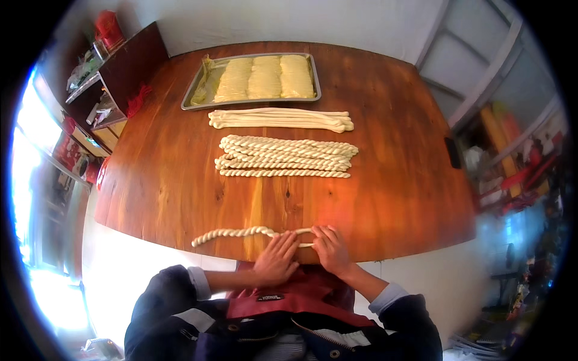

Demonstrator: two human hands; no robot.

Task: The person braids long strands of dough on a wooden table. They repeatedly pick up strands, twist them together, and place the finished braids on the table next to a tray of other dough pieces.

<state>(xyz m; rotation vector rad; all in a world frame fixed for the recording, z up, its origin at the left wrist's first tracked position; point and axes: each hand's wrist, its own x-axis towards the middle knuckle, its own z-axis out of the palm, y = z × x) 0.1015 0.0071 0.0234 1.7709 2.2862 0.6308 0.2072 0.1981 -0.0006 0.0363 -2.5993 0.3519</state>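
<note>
A strand of pale dough (239, 232) lies along the near edge of the wooden table, twisted on its left part and parted into two plain strands towards the right. My left hand (280, 255) rests palm down on it where the twist ends. At the right ends of the two strands, my right hand (332, 248) lies with its fingers over them, hiding the tips. Further back is a stack of twisted dough ropes (286, 153), with one rope along its near side. Behind the stack, smooth untwisted dough strands (280, 119) lie in a bundle.
A metal tray (319, 85) with several oiled dough slabs (264, 77) and crumpled plastic film (204, 81) stands at the back of the wooden table (393, 180). A dark flat object (452, 152) lies at the table's right edge. Shelves (106, 101) stand at the left.
</note>
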